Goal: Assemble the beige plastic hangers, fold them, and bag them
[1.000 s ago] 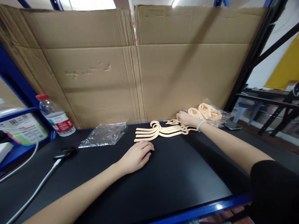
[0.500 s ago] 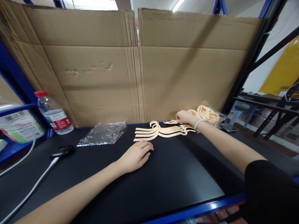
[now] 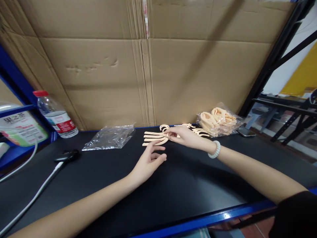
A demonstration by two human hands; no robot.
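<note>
Farther left now: the right hand (image 3: 189, 137).

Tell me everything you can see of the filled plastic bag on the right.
The filled plastic bag is clear, shiny and wrinkled, like thin film. Pale peach curved pieces are bunched inside. It lies plump on the black table, before the cardboard, with a phone at its right. Neither the left hand nor the right hand touches it.
</note>
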